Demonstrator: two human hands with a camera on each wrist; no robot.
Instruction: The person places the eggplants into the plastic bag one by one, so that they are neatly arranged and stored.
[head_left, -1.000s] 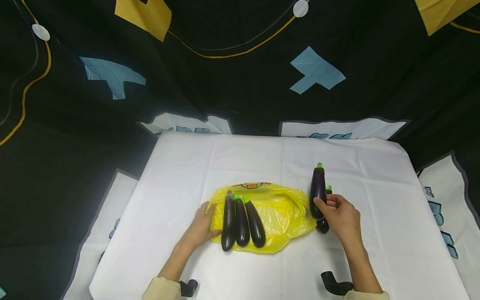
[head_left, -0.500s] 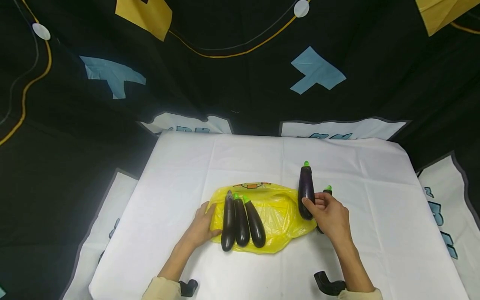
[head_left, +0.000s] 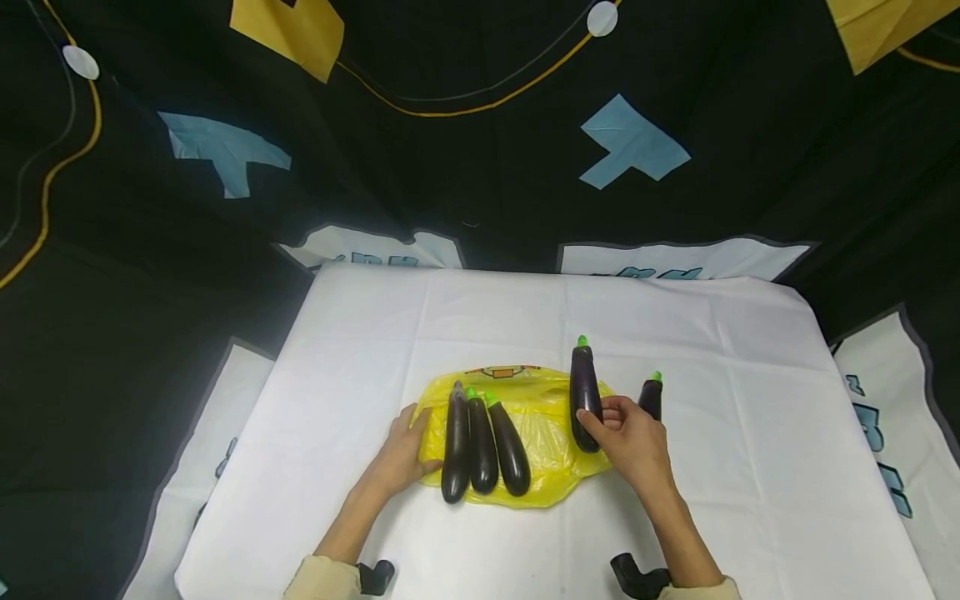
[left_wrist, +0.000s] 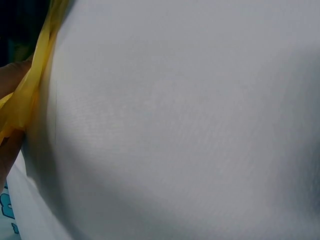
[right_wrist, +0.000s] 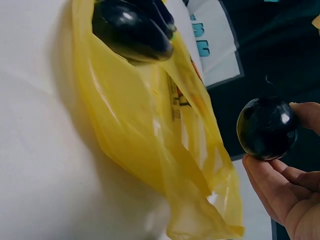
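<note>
My right hand (head_left: 633,442) holds a dark purple eggplant (head_left: 585,400) between thumb and fingers, its green stem pointing away. It is over the right part of a yellow plastic bag (head_left: 551,442). Seen by the right wrist camera, the held eggplant (right_wrist: 267,129) shows its round end, apart from the bag. Three eggplants (head_left: 483,446) lie side by side on the bag's left part. My left hand (head_left: 401,454) grips the bag's left edge; the left wrist view catches yellow plastic (left_wrist: 22,107) between its fingers.
Another eggplant (head_left: 651,398) lies on the white-covered table (head_left: 750,467) to the right, partly hidden behind my right hand. A black curtain (head_left: 465,183) with blue and yellow patches hangs beyond the table's far edge.
My right hand has carried its eggplant leftward from beside the bag to over its right part, uncovering more of the eggplant on the table. My left hand has stayed in place.
</note>
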